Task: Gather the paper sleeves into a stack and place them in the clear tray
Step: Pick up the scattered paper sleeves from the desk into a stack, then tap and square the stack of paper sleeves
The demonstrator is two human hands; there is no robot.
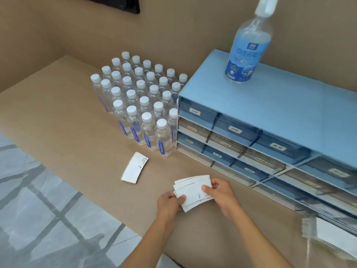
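Both my hands hold a loose fan of white paper sleeves (190,188) just above the brown table. My left hand (170,204) pinches the fan's lower left corner; my right hand (220,194) grips its right edge with the thumb on top. One more white sleeve (134,168) lies flat on the table to the left, apart from my hands. The clear tray (332,242) stands at the lower right edge of the view, blurred, with white sleeves inside it.
A block of several small water bottles (139,101) with white caps stands behind the loose sleeve. A blue drawer cabinet (270,132) fills the right side, a spray bottle (249,45) on top. The table edge (81,192) runs diagonally at left, with tiled floor beyond.
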